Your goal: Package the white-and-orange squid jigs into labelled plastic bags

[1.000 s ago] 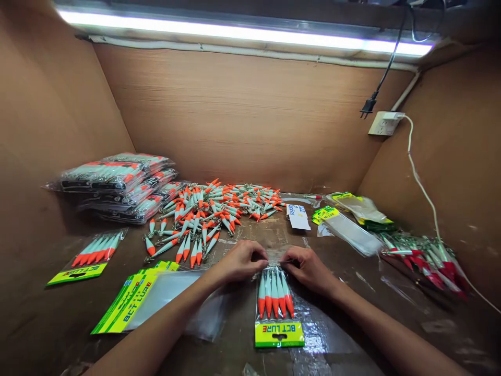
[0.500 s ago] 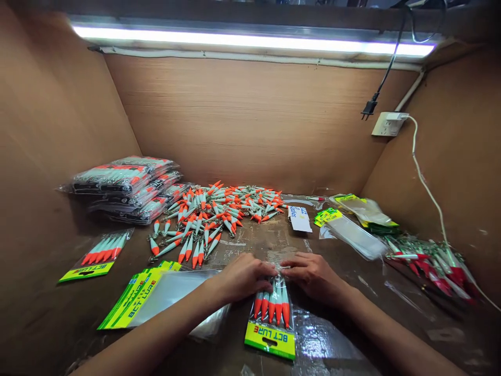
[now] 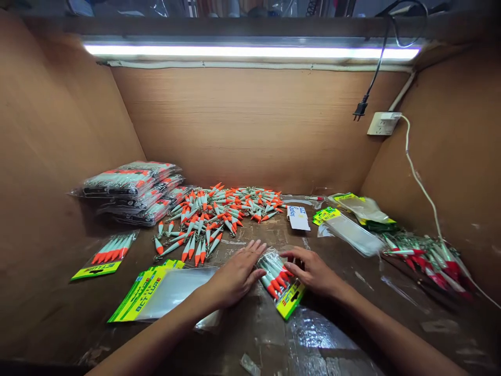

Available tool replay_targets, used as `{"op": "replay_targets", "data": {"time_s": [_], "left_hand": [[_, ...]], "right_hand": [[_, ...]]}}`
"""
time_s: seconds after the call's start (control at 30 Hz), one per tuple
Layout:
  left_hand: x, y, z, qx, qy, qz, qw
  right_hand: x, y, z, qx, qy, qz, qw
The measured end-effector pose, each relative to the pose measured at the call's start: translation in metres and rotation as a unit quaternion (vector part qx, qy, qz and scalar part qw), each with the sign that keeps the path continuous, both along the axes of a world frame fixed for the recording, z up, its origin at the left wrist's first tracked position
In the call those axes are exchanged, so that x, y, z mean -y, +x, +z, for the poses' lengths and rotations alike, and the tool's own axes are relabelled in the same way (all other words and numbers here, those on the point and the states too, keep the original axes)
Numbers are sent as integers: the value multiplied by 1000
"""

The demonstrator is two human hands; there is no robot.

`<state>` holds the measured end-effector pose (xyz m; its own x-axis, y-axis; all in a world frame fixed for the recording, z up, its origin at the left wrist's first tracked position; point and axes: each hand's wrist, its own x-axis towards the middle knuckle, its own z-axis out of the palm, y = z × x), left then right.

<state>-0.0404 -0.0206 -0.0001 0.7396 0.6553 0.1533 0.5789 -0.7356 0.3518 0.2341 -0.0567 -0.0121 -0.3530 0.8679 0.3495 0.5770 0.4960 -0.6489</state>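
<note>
A clear packet of orange-and-white fishing lures [image 3: 274,277] with a yellow-green BCT LURE header lies slanted on the table, its header toward me. My left hand [image 3: 240,274] is open, fingers stretched out and thumb against the packet's left edge. With curled fingers and thumb, my right hand [image 3: 311,269] grips the packet's right side; the fingertips are partly hidden. Left of them, a fan of flat header bags [image 3: 172,292] lies partly under my left forearm. Behind my hands spreads a heap of loose orange-and-white lures [image 3: 211,214].
Filled packs [image 3: 129,188] are stacked at the back left, with one filled lure packet [image 3: 105,256] in front. At right lie more header bags [image 3: 352,232], red-and-white lures [image 3: 434,261] and a handwritten card [image 3: 298,218]. A black plug [image 3: 360,108] hangs near the wall socket [image 3: 384,124].
The lure packet has turned, its header swinging right and away from me. My left hand has flattened from curled fingers; my right hand has come onto the packet's right side.
</note>
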Motion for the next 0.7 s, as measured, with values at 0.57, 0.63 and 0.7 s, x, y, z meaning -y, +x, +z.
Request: {"op": "replay_targets", "data": {"time_s": [0.57,0.63,0.7], "left_hand": [[7,38,-5,148,-121,59,980],[14,38,-5,158,-123,55,978],[17,37,-6,139,-97,58,984]], "right_hand": [[-11,1,-16,32,-34,-67,997],[-13,6,-24,-20,-86,-54,995],[-18,12,-36,-60,-113,-45,991]]}}
